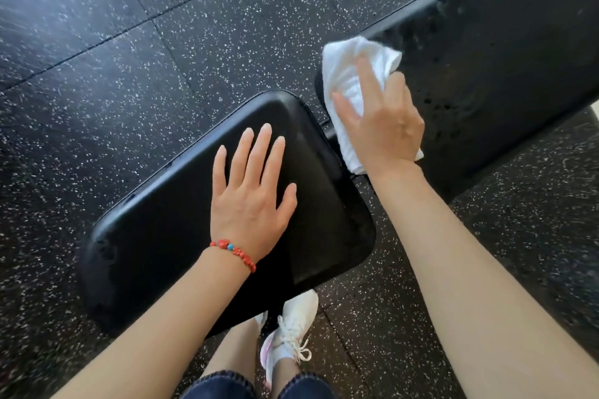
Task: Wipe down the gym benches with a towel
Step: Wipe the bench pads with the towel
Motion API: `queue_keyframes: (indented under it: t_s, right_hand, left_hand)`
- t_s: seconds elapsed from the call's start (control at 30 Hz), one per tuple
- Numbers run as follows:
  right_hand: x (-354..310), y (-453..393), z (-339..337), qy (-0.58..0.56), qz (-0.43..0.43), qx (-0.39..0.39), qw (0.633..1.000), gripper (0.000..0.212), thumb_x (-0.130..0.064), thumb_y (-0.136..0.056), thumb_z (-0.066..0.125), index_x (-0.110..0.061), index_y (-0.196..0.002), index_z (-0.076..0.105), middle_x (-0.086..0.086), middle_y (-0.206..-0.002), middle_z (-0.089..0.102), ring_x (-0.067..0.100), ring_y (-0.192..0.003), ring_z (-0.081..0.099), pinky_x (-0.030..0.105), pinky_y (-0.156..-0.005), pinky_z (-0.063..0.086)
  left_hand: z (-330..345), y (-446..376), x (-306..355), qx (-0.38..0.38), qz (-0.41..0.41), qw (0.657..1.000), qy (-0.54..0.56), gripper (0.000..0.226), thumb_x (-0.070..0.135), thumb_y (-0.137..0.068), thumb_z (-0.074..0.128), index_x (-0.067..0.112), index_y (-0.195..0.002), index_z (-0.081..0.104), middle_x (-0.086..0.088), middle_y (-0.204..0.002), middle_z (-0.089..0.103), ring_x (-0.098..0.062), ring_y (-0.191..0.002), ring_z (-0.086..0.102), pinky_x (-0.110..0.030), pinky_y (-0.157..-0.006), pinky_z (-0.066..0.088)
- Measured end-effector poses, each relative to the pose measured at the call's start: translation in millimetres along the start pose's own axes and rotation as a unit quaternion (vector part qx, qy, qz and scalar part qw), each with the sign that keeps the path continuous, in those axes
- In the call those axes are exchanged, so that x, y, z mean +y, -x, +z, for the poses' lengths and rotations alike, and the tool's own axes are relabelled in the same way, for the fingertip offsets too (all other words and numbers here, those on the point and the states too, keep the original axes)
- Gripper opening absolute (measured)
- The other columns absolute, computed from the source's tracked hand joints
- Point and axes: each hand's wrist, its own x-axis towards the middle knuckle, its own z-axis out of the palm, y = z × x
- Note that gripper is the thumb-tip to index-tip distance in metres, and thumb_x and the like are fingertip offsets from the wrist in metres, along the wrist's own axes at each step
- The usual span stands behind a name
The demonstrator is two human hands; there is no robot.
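Observation:
A black padded gym bench runs from lower left to upper right in two parts. My left hand (251, 191) lies flat with spread, straight fingers on the seat pad (155, 236). My right hand (382, 120) presses a crumpled white towel (348, 71) onto the near end of the long back pad (505, 52), fingers fairly straight over the cloth. Wet streaks and droplets show on the back pad beyond the towel. A narrow gap with the frame separates the two pads.
Black rubber floor tiles (162, 42) with white speckles surround the bench. My white sneaker (291, 330) and bare lower legs stand under the seat pad's near edge. A red bead bracelet (233, 251) is on my left wrist.

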Motion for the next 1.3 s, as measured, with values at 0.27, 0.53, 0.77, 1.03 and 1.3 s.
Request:
queue_keyframes:
  t_s: [0.27, 0.53, 0.77, 1.03, 1.3]
  right_hand:
    - [52.4, 72.0, -21.3, 0.029, -0.024, 0.016, 0.999, 0.044, -0.044, -0.084, 0.060, -0.010, -0.112, 0.065, 0.010, -0.064, 0.049, 0.019, -0.048, 0.044, 0.025, -0.038, 0.039]
    - [18.0, -26.3, -3.7, -0.085, 0.004, -0.072, 0.994, 0.053, -0.048, -0.086, 0.052, -0.017, -0.129, 0.054, 0.027, -0.119, 0.055, 0.035, -0.089, 0.061, 0.037, -0.060, 0.050]
    - [66.1, 23.0, -12.4, -0.066, -0.016, 0.017, 0.998, 0.047, -0.049, -0.084, 0.055, -0.014, -0.114, 0.065, 0.011, -0.069, 0.056, 0.022, -0.053, 0.053, 0.026, -0.040, 0.042]
    - [97.7, 32.4, -21.9, -0.061, -0.036, -0.027, 0.997, 0.046, -0.046, -0.082, 0.057, -0.011, -0.111, 0.067, 0.013, -0.069, 0.058, 0.022, -0.051, 0.054, 0.025, -0.041, 0.043]
    - [71.8, -63.8, 3.2, -0.088, -0.051, -0.112, 0.988, 0.057, -0.055, -0.091, 0.040, -0.023, -0.138, 0.041, 0.016, -0.122, 0.052, 0.027, -0.099, 0.056, 0.035, -0.067, 0.047]
  left_hand:
    - [-2.2, -2.8, 4.0, -0.005, -0.011, 1.000, -0.017, 0.054, 0.033, -0.088, 0.041, 0.008, -0.136, 0.041, -0.013, -0.146, 0.038, -0.029, -0.135, 0.028, -0.050, -0.111, 0.016]
    - [-1.3, -29.5, 37.4, 0.006, -0.006, 1.000, 0.009, 0.052, 0.030, -0.086, 0.044, 0.007, -0.133, 0.046, -0.015, -0.144, 0.040, -0.030, -0.134, 0.031, -0.051, -0.111, 0.012]
    - [-0.7, -61.1, 65.0, 0.012, -0.039, 0.999, 0.021, 0.050, 0.028, -0.088, 0.044, 0.005, -0.132, 0.047, -0.015, -0.143, 0.042, -0.033, -0.134, 0.033, -0.053, -0.110, 0.017]
    - [10.1, -70.4, 95.3, -0.013, -0.047, 0.998, 0.033, 0.053, 0.030, -0.089, 0.040, 0.007, -0.135, 0.044, -0.014, -0.144, 0.039, -0.032, -0.135, 0.032, -0.051, -0.111, 0.016]
    - [22.7, -70.4, 102.0, -0.013, -0.039, 0.999, 0.006, 0.055, 0.033, -0.089, 0.041, 0.008, -0.139, 0.039, -0.014, -0.148, 0.034, -0.030, -0.136, 0.030, -0.050, -0.110, 0.020]
